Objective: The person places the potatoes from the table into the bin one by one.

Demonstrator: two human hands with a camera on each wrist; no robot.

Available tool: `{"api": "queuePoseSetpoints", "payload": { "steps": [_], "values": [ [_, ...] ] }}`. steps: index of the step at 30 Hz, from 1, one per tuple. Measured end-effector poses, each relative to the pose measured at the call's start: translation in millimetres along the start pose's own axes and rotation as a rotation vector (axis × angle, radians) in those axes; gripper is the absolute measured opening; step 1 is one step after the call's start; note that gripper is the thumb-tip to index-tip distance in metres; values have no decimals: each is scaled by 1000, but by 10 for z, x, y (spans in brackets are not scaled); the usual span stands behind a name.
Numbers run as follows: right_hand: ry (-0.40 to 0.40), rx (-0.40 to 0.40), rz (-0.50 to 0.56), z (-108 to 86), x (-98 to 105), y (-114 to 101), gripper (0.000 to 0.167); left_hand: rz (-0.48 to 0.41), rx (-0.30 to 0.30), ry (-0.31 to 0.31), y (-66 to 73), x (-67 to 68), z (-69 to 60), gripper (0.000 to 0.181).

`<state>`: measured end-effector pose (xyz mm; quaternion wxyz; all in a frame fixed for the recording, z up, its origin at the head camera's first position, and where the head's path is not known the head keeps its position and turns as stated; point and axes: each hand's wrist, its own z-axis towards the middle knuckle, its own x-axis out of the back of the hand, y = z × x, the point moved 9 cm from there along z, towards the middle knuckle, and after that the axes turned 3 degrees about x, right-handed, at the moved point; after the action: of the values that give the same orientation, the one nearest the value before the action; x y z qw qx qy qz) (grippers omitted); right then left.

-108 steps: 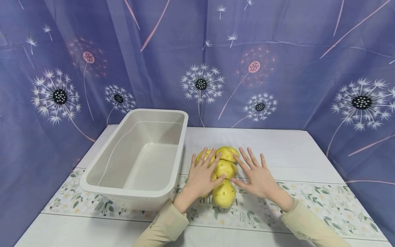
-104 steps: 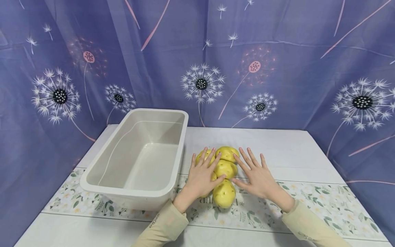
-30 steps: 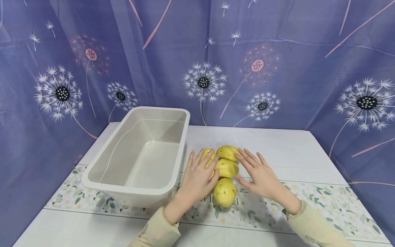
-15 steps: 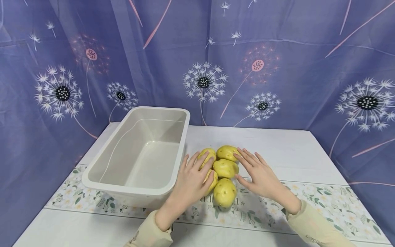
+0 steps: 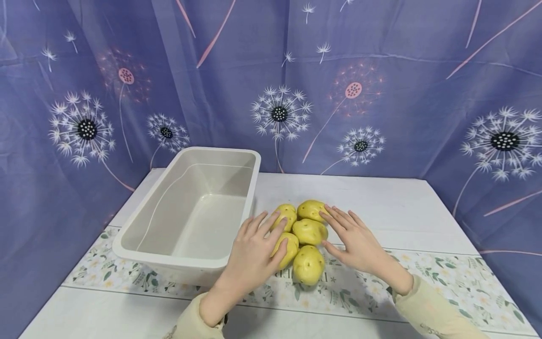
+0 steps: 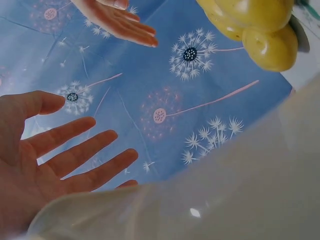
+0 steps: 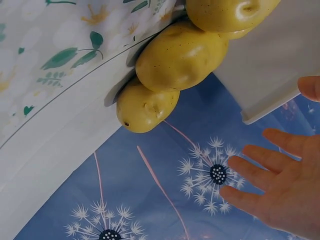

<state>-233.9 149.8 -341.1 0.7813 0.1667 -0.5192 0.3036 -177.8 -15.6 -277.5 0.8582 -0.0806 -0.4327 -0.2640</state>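
Several yellow potatoes lie in a cluster on the table; in the head view one potato (image 5: 310,232) is in the middle, another (image 5: 308,265) in front, one (image 5: 312,210) at the back. My left hand (image 5: 251,254), fingers spread and straight, is between the tub's right side and the two left potatoes (image 5: 286,216), partly covering them. My right hand (image 5: 360,242) is spread just right of the cluster, fingertips near the back potato. In the right wrist view a gap shows between that hand (image 7: 280,180) and the potatoes (image 7: 182,56). Neither hand grips anything.
A light grey tub (image 5: 127,252) stands to the left; no contents show inside it. The white table (image 5: 372,202) has a floral strip (image 5: 432,278) across it. A blue-purple curtain (image 5: 228,108) with dandelion prints hangs behind and at both sides.
My left hand has moved left and toward the front, away from the cluster, uncovering more of the left potatoes. My right hand stays in nearly the same place, and the potatoes look unmoved.
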Motion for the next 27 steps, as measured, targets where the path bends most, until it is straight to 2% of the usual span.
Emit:
{"api": "queuePoseSetpoints", "payload": {
  "steps": [7,14,27],
  "values": [
    [-13,7,6,11,-19,-13,65,5,2,5,-81,100,-34,35],
    [-6,31,4,37,-41,-35,63,8,6,36,-205,217,-109,34],
    [-28,47,19,99,-99,-95,62,-32,131,58,-666,348,-410,37]
  ]
}}
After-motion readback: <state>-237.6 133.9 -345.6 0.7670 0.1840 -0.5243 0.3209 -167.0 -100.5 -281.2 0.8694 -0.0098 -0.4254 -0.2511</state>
